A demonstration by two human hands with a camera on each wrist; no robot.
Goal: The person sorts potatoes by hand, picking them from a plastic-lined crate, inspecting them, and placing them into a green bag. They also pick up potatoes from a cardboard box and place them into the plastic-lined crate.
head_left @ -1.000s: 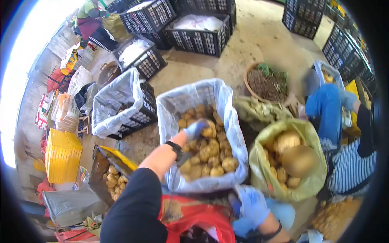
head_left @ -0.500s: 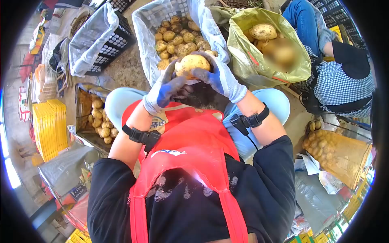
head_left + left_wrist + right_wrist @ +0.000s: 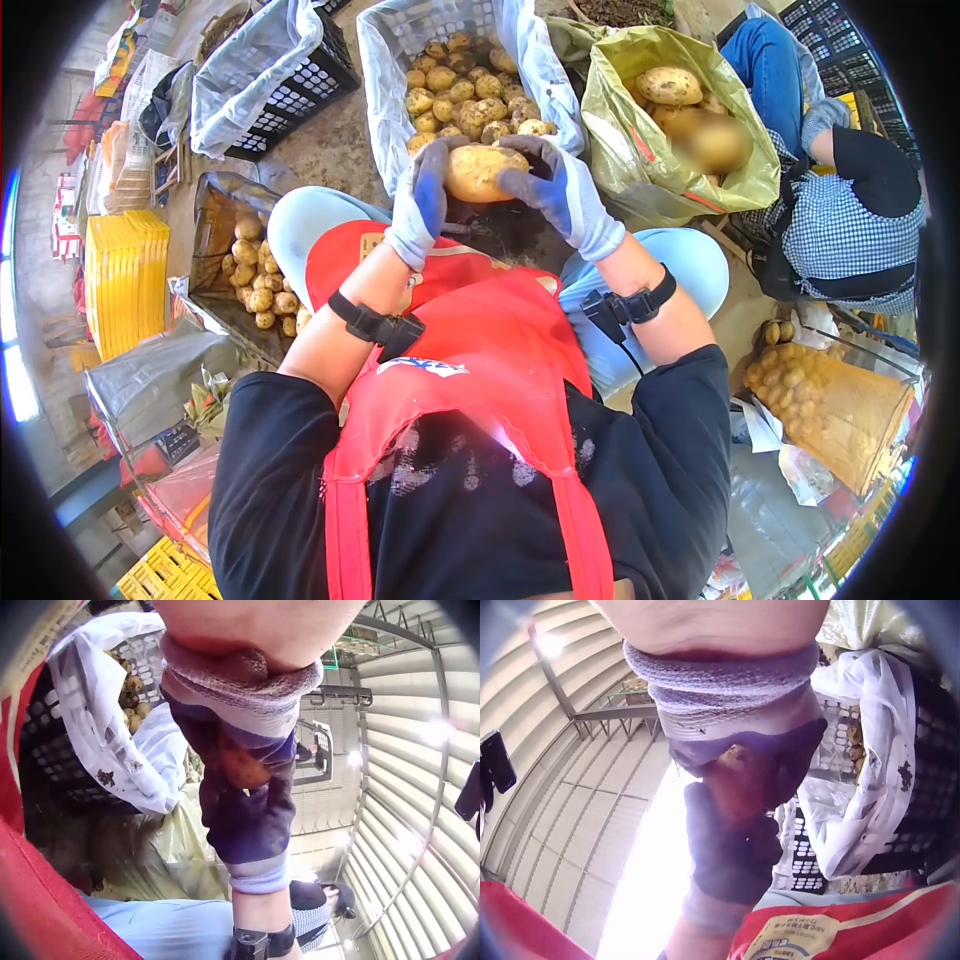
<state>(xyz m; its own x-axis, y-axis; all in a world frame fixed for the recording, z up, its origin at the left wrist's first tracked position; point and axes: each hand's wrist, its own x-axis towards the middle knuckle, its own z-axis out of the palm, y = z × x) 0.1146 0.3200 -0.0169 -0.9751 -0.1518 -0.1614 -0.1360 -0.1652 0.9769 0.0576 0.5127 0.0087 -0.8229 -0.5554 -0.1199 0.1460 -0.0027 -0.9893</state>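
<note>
held potato [image 3: 478, 177]: partly hidden by fingers [image 3: 519, 184] | sack potato [image 3: 712, 142]: blurred | dark soil [image 3: 628, 11]: cut by top edge

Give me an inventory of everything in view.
held potato: one, tan, centre
front crate: one, black, white-lined, ahead
left crate: one, black, white-lined, ahead-left
plastic sack: one, yellow-green, ahead-right
dark container: one, brown, left
mesh sack: one, orange, right
other potatoes: many, tan, in front crate, sacks, dark container
stack: one, yellow, far left
background crates: unclear, black, far right
other person: one, checked top, right
apron: one, red, on wearer
straps: two, black, forearms
left hand: one, grey-blue-gloved, on held potato
right hand: one, grey-blue-gloved, on held potato
</note>
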